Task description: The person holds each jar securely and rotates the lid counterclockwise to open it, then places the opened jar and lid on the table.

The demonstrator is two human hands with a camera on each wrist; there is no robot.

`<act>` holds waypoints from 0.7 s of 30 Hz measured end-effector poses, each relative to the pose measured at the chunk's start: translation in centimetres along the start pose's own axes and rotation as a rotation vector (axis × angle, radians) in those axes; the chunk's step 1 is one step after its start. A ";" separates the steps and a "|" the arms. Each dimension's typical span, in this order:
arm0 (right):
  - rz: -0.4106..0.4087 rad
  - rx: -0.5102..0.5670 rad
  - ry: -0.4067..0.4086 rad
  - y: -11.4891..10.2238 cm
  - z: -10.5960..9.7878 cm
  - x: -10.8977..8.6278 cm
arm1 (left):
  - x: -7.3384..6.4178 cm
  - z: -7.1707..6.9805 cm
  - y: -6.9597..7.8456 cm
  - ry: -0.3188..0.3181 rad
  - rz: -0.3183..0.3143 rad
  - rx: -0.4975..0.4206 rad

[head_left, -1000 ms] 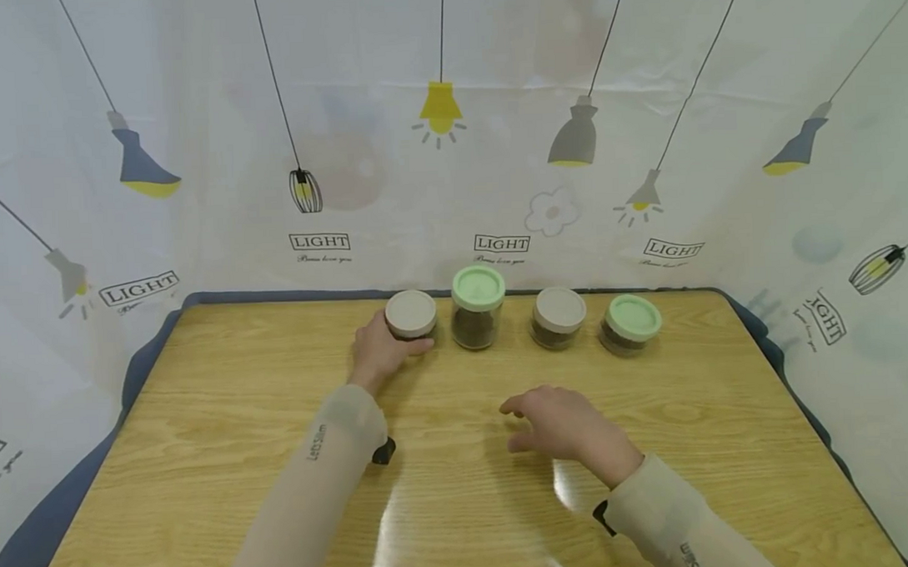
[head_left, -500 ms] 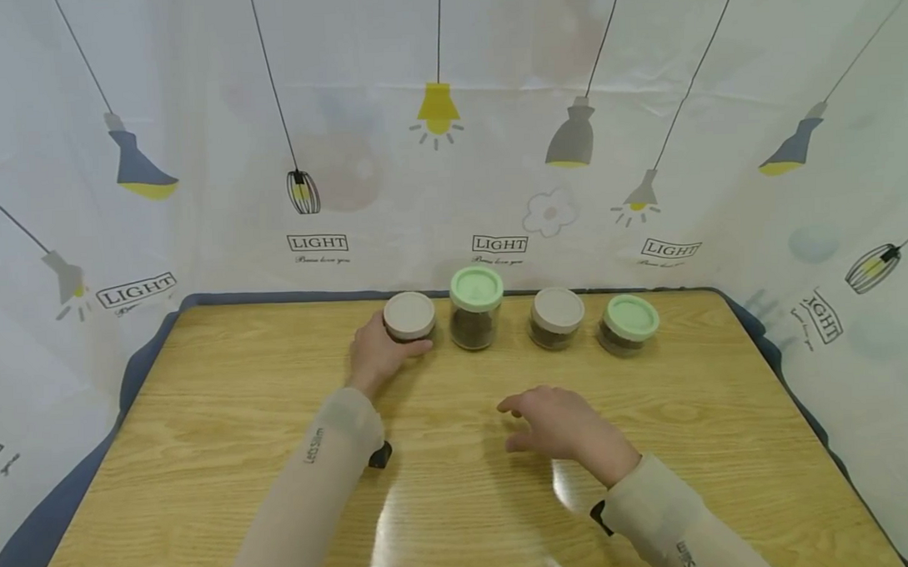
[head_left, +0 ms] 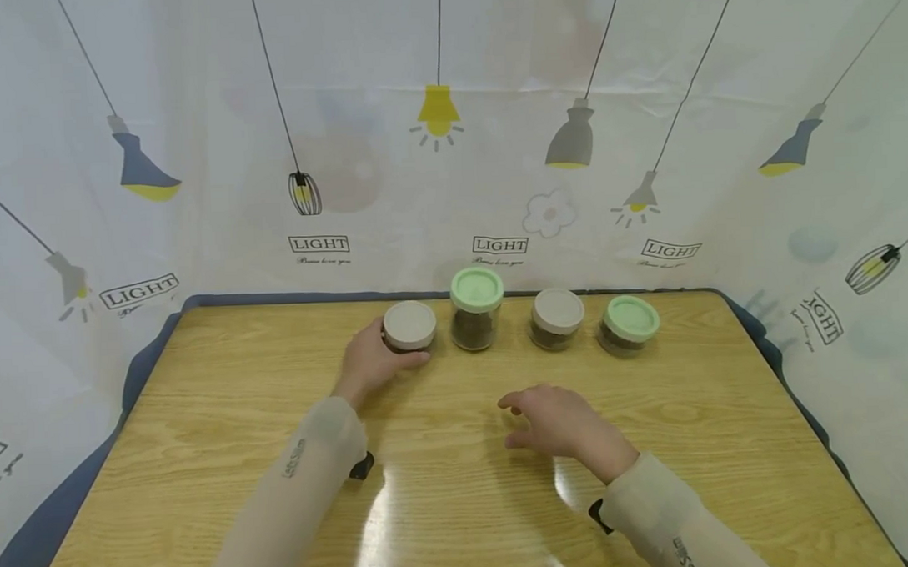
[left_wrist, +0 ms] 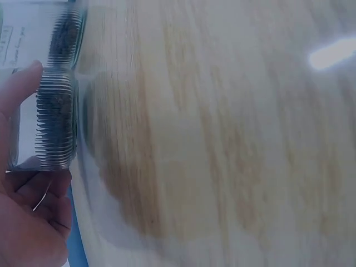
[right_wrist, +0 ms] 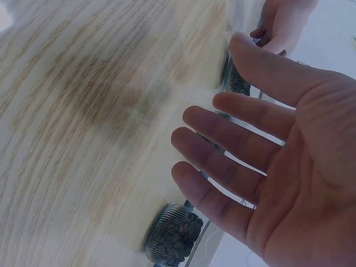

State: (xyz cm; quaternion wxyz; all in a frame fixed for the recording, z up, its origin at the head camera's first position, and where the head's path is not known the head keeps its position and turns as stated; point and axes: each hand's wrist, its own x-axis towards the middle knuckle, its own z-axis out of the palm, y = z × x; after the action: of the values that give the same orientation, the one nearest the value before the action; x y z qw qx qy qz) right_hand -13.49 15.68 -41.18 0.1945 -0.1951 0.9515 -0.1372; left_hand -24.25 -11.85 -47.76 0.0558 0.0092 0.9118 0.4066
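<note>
At the left end of a row of jars, my left hand grips a short glass jar with a beige lid. In the left wrist view the thumb lies on one side of this ribbed jar and curled fingers on the other; dark bits fill part of it. My right hand hovers over the table nearer to me, holding nothing. Its fingers are spread and relaxed in the right wrist view. Whether the gripped jar touches the table I cannot tell.
Right of the held jar stand a tall green-lidded jar, a short beige-lidded jar and a short green-lidded jar. They line the far edge of the wooden table, before a lamp-patterned curtain.
My left hand and the beige-lidded jar it grips have shifted slightly toward me since half a second ago. The right hand and the other jars stay in place.
</note>
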 end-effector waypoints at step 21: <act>-0.041 -0.003 0.036 -1.0 0.3 1.2 | -4.7 -0.1 -0.2 -0.123 0.124 -0.061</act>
State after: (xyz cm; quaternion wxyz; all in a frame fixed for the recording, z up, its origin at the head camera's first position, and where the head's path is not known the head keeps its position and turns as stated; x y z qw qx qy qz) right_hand -14.03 14.22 -41.45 0.1741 -0.2124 0.9508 -0.1432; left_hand -19.59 -12.36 -47.41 0.0863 0.0891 0.8915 0.4357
